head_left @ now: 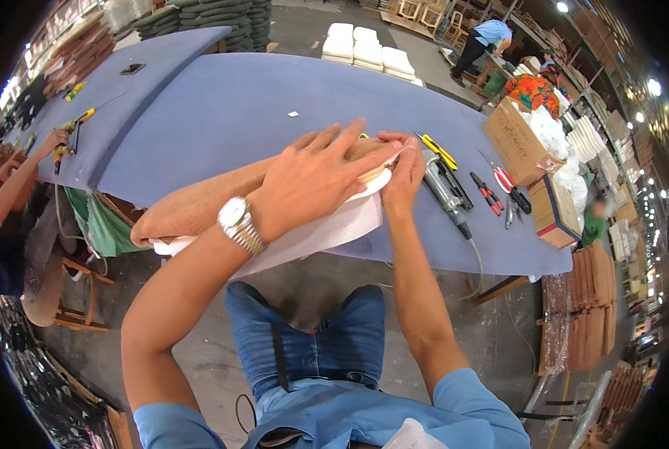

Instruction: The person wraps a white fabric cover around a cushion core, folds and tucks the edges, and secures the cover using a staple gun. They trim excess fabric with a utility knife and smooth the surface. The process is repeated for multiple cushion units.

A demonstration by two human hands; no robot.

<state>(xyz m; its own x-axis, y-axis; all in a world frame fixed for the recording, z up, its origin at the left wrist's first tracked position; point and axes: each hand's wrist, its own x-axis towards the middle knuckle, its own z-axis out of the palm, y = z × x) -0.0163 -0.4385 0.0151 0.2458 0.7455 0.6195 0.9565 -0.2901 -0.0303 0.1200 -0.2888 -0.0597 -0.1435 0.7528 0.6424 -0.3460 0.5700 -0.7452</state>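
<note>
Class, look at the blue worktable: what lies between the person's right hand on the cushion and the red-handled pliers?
In the head view, between the right hand and the red-handled pliers lie a grey air-powered stapler and a yellow utility knife.

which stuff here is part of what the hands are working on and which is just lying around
In hand: left hand pressing flat on the tan cushion; right hand pinching the cushion's end; white lining under it.

Lying about: staple gun, yellow knife, red pliers, scissors, cardboard box, all on the blue table.
</note>
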